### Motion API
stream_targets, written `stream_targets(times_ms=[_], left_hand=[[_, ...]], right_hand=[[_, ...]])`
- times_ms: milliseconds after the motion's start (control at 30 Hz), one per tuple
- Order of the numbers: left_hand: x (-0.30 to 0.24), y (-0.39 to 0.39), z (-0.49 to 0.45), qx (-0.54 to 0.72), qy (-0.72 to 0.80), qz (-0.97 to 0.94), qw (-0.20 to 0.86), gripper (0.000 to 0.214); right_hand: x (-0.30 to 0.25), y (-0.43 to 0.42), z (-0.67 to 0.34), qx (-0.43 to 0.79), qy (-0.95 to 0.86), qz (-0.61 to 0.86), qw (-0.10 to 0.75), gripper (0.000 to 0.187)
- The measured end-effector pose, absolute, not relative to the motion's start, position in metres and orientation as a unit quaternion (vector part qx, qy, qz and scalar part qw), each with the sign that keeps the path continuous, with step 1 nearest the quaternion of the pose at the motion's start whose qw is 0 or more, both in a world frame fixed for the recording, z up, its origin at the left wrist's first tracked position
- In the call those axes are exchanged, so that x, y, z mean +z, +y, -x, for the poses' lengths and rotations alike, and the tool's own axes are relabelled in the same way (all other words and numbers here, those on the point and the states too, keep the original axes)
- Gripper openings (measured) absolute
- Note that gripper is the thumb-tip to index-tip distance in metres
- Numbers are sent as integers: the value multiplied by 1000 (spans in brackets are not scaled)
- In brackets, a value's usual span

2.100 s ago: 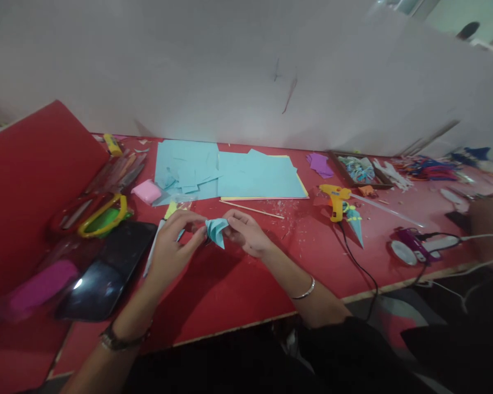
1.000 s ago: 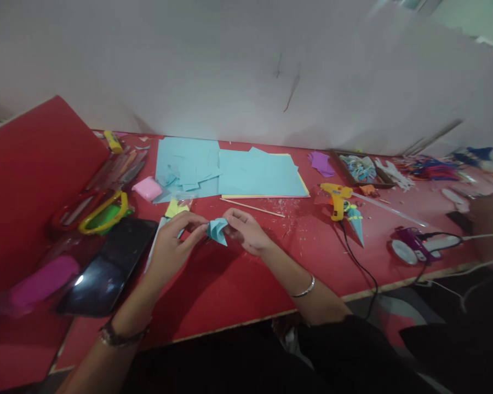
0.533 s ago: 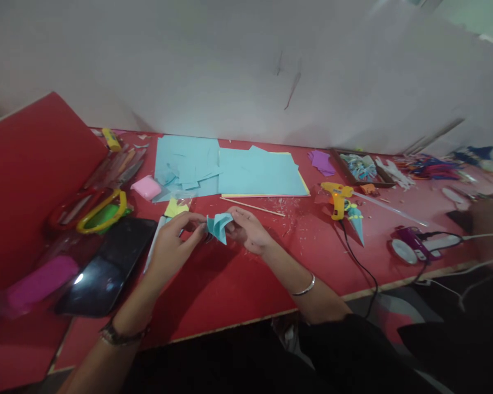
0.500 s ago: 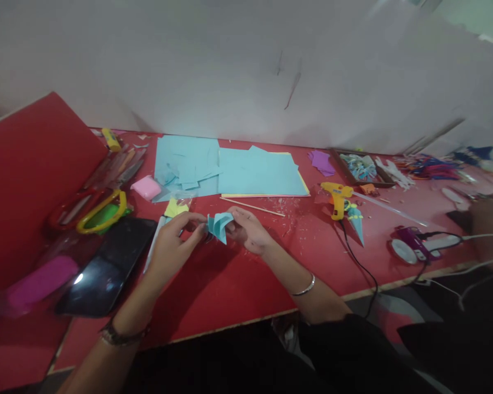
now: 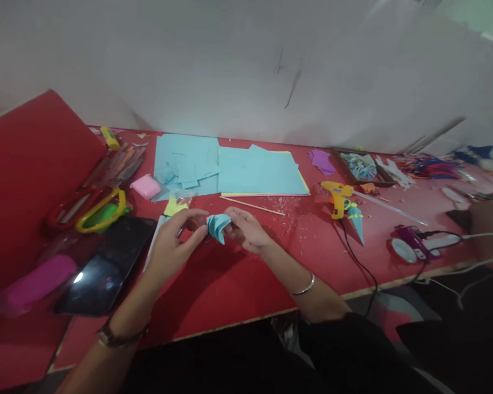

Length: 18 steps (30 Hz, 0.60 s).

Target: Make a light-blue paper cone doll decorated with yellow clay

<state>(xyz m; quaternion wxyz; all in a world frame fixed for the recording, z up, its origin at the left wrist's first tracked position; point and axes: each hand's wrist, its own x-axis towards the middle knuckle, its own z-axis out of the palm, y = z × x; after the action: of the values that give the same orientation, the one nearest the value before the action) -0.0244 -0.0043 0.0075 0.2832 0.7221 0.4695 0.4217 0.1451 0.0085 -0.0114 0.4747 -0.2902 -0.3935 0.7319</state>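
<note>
Paper (image 5: 218, 226), blue and folded, raised on near side of stacked blue sheets (image 5: 258, 172), right hand (image 5: 250, 231) with grip pinched on paper's edge, left hand (image 5: 173, 239) with grip slightly parted alongside, hold there undetermined.

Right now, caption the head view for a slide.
Folded paper between left hand and right hand, above a red table, glue gun to the right.

A glossy black slab (image 5: 109, 271) lies near left; a yellow glue gun (image 5: 337, 195) and purple device (image 5: 411, 241) sit right.
</note>
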Motion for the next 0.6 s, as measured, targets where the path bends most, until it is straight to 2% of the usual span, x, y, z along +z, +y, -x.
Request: stream_targets(times_ms=[600], left_hand=[[10,-5,23,417,457,-740,265,6]], right_hand=[[-13,8,-145,741,-378,288,475,35]])
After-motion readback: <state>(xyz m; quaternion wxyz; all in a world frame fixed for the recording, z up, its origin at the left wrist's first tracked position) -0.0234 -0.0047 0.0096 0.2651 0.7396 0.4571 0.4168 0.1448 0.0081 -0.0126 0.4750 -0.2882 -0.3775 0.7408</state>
